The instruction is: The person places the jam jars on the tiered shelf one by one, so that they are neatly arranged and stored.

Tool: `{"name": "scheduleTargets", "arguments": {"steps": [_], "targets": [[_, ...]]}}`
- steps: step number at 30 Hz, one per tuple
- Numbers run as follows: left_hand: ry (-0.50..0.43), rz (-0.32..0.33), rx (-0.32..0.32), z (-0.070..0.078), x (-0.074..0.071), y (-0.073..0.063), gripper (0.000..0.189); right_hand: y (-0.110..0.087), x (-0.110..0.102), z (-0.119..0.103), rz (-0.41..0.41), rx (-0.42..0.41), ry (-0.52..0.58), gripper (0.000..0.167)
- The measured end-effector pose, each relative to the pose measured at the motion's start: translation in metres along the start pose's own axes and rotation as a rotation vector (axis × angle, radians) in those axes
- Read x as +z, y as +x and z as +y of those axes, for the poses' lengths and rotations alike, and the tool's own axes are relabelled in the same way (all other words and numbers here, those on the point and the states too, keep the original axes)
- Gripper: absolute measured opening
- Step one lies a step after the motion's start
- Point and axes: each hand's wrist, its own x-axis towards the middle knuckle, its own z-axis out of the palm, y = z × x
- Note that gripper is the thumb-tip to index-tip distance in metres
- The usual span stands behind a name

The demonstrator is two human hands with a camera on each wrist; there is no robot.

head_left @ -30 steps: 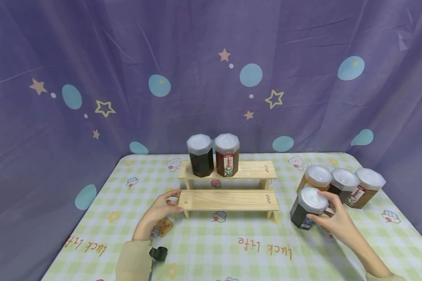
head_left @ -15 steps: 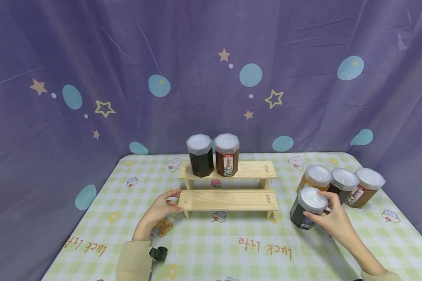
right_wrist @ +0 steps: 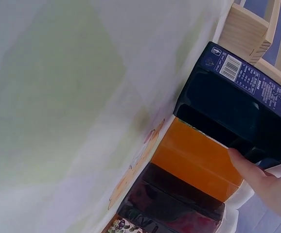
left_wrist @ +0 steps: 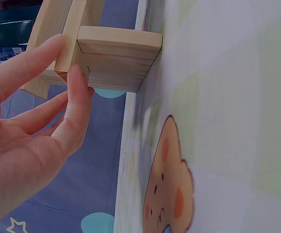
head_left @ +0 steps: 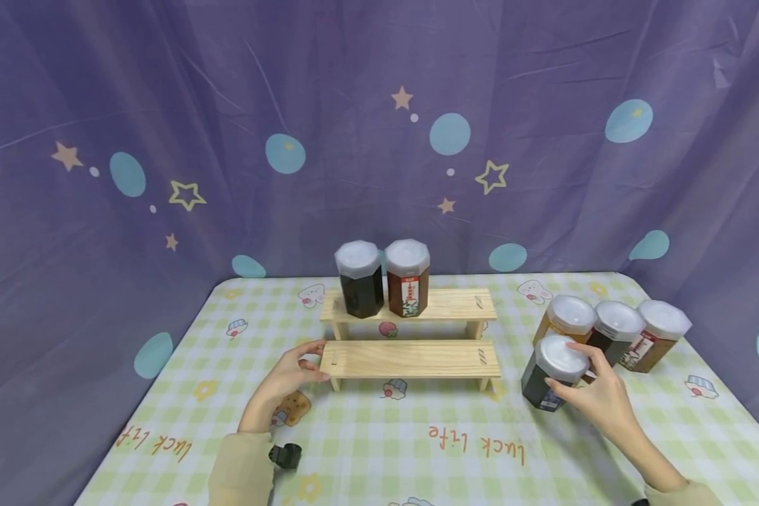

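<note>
On the right of the table (head_left: pixel 468 429), here's the right hand (head_left: pixel 597 393), thumb and fingers pinching a dark jar (head_left: pixel 540 376) near its top, the jar upright, long axis vertical, white lid (head_left: pixel 556 357) up, printed label (right_wrist: pixel 259 80) facing near, just on the near side of an amber jar (head_left: pixel 546 327); and over left, the left hand (head_left: pixel 284 378) pinches the left end of the wooden rack (head_left: pixel 411 358), which runs left to right

A purple curtain (head_left: pixel 329 84) (scattered with stars (head_left: pixel 402 98) and blue ovals (head_left: pixel 450 134)) hangs behind and beside a green-and-white checked cloth (head_left: pixel 367 443) printed with cupcakes (head_left: pixel 701 386) and orange lettering (head_left: pixel 512 452).
</note>
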Motion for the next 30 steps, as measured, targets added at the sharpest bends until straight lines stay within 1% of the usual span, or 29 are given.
{"name": "scheduleTargets", "arguments": {"steps": [4, 10, 12, 14, 17, 19, 20, 21, 23, 24, 26, 27, 28, 30], "targets": [[-0.003, -0.002, -0.006, 0.001, 0.0, -0.001, 0.068, 0.0, -0.001, -0.002, 0.009, 0.02, -0.004, 0.062], [-0.009, -0.002, 0.003, -0.001, -0.001, 0.0, 0.067, 0.0, -0.001, -0.003, -0.022, 0.065, 0.007, 0.063], [-0.011, -0.007, 0.007, -0.002, -0.001, 0.0, 0.067, 0.001, 0.0, -0.002, -0.028, 0.061, 0.017, 0.064], [-0.017, -0.007, 0.008, -0.002, -0.001, 0.0, 0.067, 0.002, 0.002, 0.001, -0.015, 0.055, 0.026, 0.065], [-0.022, -0.01, 0.009, -0.003, -0.001, 0.0, 0.068, 0.006, 0.003, 0.01, -0.014, 0.036, 0.062, 0.066], [-0.024, -0.014, 0.012, -0.003, 0.0, 0.001, 0.069, 0.009, 0.006, 0.023, -0.003, 0.015, 0.064, 0.067], [-0.024, -0.015, 0.013, -0.003, 0.0, 0.0, 0.069, 0.011, 0.005, 0.027, -0.012, 0.0, 0.079, 0.067], [-0.022, -0.017, 0.015, -0.004, 0.0, 0.001, 0.069, 0.013, 0.006, 0.033, -0.004, -0.003, 0.069, 0.067], [-0.021, -0.019, 0.016, -0.004, -0.001, 0.001, 0.069, 0.016, 0.005, 0.036, 0.014, -0.018, 0.072, 0.066], [-0.021, -0.02, 0.016, -0.004, -0.001, 0.0, 0.069, 0.017, 0.004, 0.033, 0.018, -0.02, 0.064, 0.066], [-0.021, -0.016, 0.013, -0.003, -0.001, 0.0, 0.068, 0.019, -0.001, 0.018, 0.02, -0.016, 0.073, 0.065], [-0.023, -0.016, 0.014, -0.002, -0.001, 0.0, 0.068, 0.02, -0.003, 0.01, 0.027, -0.009, 0.061, 0.064], [-0.026, -0.017, 0.014, -0.002, -0.001, -0.001, 0.068, 0.021, -0.005, 0.001, 0.022, -0.005, 0.076, 0.063], [-0.031, -0.018, 0.017, -0.001, -0.001, -0.001, 0.068, 0.023, -0.009, -0.013, 0.022, -0.002, 0.063, 0.062]]}}
